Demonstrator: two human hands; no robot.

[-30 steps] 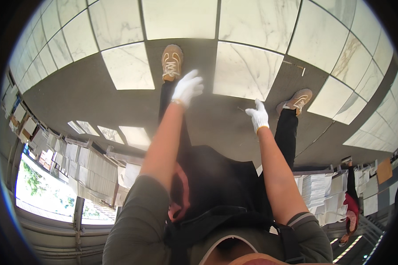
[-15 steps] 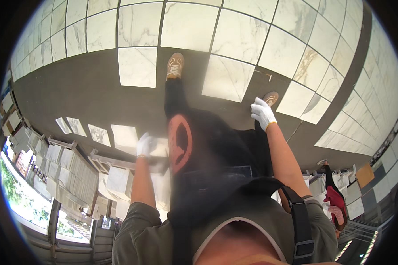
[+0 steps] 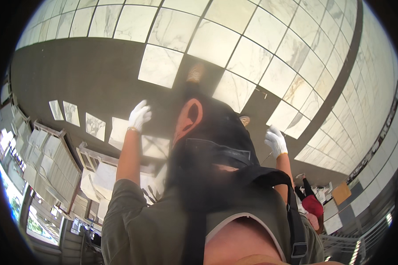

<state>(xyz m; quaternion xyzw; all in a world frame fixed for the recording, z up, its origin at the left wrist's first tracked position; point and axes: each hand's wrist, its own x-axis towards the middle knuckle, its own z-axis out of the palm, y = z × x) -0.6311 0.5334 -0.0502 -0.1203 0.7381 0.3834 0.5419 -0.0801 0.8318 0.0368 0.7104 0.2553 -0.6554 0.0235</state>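
My left hand [image 3: 140, 115], in a white knitted glove, hangs over the dark floor [image 3: 101, 66] with its fingers loosely bent and nothing in it. The closest piece to it is a white tile [image 3: 118, 132] lying near the stacks on the left. On the other side of my body, my gloved right hand [image 3: 276, 141] is held low, fingers slightly curled and partly apart, holding nothing. A white marbled tile [image 3: 161, 66] lies ahead of my feet, joined at a corner to the large grid of laid tiles [image 3: 221, 35]. My black apron [image 3: 221, 123] has an orange-red print.
Several loose tiles [image 3: 95, 126] lie in a row at the left, beside racks of stacked tiles [image 3: 51, 161]. My tan shoes [image 3: 195, 73] are near the edge of the laid tiles. Another person in red [image 3: 313, 206] is at the lower right, close to a tan board [image 3: 341, 193].
I have moved leftward along the tile edge, and the view has turned. My left hand has risen and swung forward; my right hand has dropped back lower beside me.
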